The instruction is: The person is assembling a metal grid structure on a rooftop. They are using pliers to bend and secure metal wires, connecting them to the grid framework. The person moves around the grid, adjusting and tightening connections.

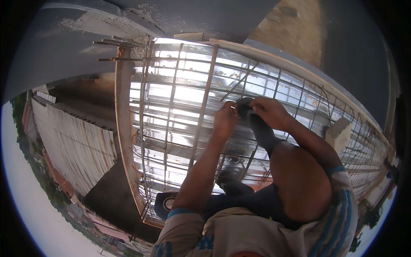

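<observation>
My left hand [226, 120] is closed, thumb and fingers pinched together beside the toe of my dark boot [245, 106]. On the other side of the toe, my right hand [270, 112] is also closed, its fingertips bent down toward the left ones. Whatever sits between the fingers is too small and dark to make out. Both hands are low over a grid of steel reinforcing bars [207, 92], which lies above shiny metal sheets [188, 96]. A loose-looking slanted bar [240, 81] crosses the grid just beyond my fingers.
A pale block [338, 133] rests on the mesh at right. Timber boards [124, 128] edge the deck at left, where a lower corrugated roof [75, 141] lies beyond a drop. Bar ends [114, 43] stick out at the far left corner. Grey walls [205, 19] rise at the far side.
</observation>
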`<state>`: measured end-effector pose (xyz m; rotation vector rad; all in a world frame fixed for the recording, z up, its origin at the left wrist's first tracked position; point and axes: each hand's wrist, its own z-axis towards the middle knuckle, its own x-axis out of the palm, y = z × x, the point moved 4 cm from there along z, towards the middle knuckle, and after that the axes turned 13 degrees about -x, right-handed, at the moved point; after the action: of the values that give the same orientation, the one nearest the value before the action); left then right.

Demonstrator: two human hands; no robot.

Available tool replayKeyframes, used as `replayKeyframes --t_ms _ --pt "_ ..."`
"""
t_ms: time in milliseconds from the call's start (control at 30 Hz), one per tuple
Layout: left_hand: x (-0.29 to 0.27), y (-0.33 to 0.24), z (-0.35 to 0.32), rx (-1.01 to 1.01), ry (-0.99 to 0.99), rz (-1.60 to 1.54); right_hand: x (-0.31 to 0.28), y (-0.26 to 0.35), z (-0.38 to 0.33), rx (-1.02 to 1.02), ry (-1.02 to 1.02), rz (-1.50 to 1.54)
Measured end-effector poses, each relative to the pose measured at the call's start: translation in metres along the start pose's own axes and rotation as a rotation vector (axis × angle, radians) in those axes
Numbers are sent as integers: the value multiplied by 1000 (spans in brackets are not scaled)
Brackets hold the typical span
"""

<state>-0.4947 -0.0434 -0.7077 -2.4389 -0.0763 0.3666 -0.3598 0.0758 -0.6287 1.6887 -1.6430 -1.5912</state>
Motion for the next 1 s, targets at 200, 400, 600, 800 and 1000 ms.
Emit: replayKeyframes --t_ms 200,400,600,800,1000 --pt "2 -10 0 -205 70 -404 -2 5 4 -15 -11 54" --pt "-8 -18 5 -113 -27 -529 1 13 7 -40 -8 60" --pt "-22 -30 16 -137 50 -445 0 14 11 -81 -30 33" --pt "-42 -6 31 -102 -27 -331 -19 -12 23 198 -139 44" --pt "-60 36 55 -30 -99 -336 -20 -75 74 90 -398 -74"
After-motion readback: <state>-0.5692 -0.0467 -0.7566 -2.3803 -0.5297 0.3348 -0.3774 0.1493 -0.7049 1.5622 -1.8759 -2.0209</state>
